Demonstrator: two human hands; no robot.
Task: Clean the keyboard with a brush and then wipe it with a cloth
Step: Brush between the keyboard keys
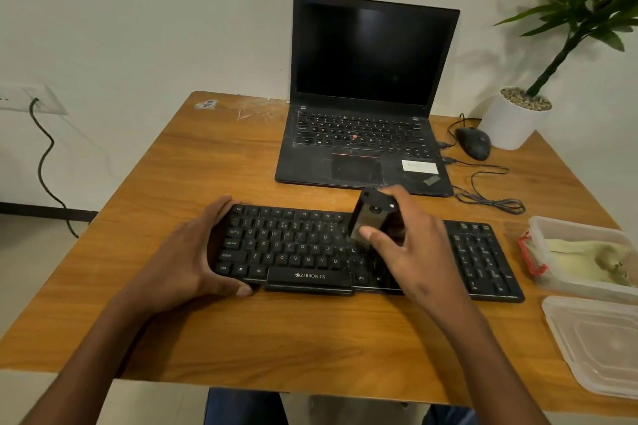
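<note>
1. The right hand [409, 252], in the centre of the frame, grips a black brush [369, 217] with thumb and curled fingers, holding it over the middle rows of the Zebronics keyboard [483, 259]; the bristle end is hidden behind the hand, so contact with the keys cannot be told.
2. The left hand [193, 252], left of centre, clasps the keyboard's left end, fingers curled over the far edge and thumb pressed against the near edge.
3. The keyboard lies across the lower middle of the frame on a wooden table [214, 162], its number pad toward the right.
4. At the right edge of the frame sits a clear plastic container [538, 228] with a red clasp, holding a yellowish cloth [583, 252]; it lies just beside the keyboard's right end.
5. Below that container, in the lower right, lies a clear plastic lid [593, 342].
6. An open ThinkPad laptop [369, 93] with a dark screen stands at upper centre, beyond the keyboard.
7. Right of the laptop rests a black wired mouse [473, 143], its cable [490, 200] looping on the table.
8. A potted plant [518, 117] in a white pot occupies the upper right corner.
9. At the upper left, a dark cord [43, 162] hangs from a wall socket [31, 98].
</note>
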